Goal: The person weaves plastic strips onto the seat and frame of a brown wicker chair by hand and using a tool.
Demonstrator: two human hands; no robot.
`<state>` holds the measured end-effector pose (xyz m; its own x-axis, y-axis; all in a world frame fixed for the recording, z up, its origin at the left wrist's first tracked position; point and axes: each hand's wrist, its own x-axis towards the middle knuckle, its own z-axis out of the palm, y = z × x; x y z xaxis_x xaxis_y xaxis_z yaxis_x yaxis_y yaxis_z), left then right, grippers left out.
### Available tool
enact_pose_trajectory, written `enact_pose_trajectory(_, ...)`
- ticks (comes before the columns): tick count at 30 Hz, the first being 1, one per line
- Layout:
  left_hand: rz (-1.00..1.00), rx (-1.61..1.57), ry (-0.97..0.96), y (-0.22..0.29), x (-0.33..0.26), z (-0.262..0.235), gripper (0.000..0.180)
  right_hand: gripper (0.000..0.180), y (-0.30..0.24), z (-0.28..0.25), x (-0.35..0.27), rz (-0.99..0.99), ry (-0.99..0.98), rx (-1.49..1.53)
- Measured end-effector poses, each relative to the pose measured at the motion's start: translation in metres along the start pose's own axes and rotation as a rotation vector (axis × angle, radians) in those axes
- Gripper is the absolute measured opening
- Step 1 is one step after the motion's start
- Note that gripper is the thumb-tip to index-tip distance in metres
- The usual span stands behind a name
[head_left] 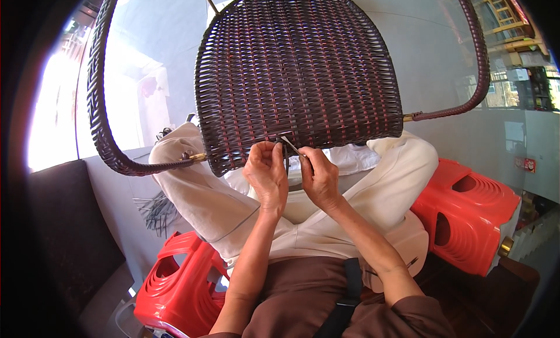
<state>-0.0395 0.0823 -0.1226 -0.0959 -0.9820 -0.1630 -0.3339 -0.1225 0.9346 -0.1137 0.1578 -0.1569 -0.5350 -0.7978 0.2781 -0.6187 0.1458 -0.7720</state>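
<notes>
A dark brown woven wicker chair (297,69) with reddish strands lies tilted across my lap, its straight edge toward me. At that edge, my left hand (266,170) is closed in a pinch on a dark wicker strand (286,160) that hangs down from the weave. Close beside it, my right hand (319,177) grips a slim, pale metal tool (291,145). The tool's tip points up and left, touching the woven edge near my left fingertips. Its handle end is hidden in my right fingers.
Curved wrapped armrests (111,134) rise on both sides of the weave. Red plastic stools stand at my right (466,215) and lower left (181,282). A bundle of loose grey strands (158,212) lies left of my knee. A dark seat (73,233) is farther left.
</notes>
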Motion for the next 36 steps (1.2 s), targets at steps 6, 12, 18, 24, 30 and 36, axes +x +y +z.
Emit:
enact_pose_trajectory(6,0.041,-0.068,0.022,-0.015,-0.003,0.008,0.010,0.016,-0.002,0.000,0.001,-0.035,0.012,-0.021)
enact_pose_trajectory(12,0.136,0.036,0.048,-0.011,-0.002,0.009,0.007,0.016,-0.001,-0.001,0.000,-0.013,-0.001,-0.024)
enact_pose_trajectory(18,0.178,0.077,-0.008,-0.018,-0.001,0.006,0.017,0.017,-0.003,-0.001,0.000,0.010,-0.015,-0.017)
enact_pose_trajectory(24,0.223,0.150,-0.005,-0.020,-0.002,0.005,0.018,0.018,-0.004,-0.001,0.000,0.007,-0.002,-0.003)
enact_pose_trajectory(30,0.179,0.166,-0.044,-0.021,-0.002,0.004,0.018,0.018,-0.002,0.000,-0.001,0.016,0.002,0.006)
enact_pose_trajectory(36,0.261,0.206,-0.070,-0.016,0.002,0.000,0.019,0.021,-0.003,-0.002,0.002,-0.007,0.003,-0.032)
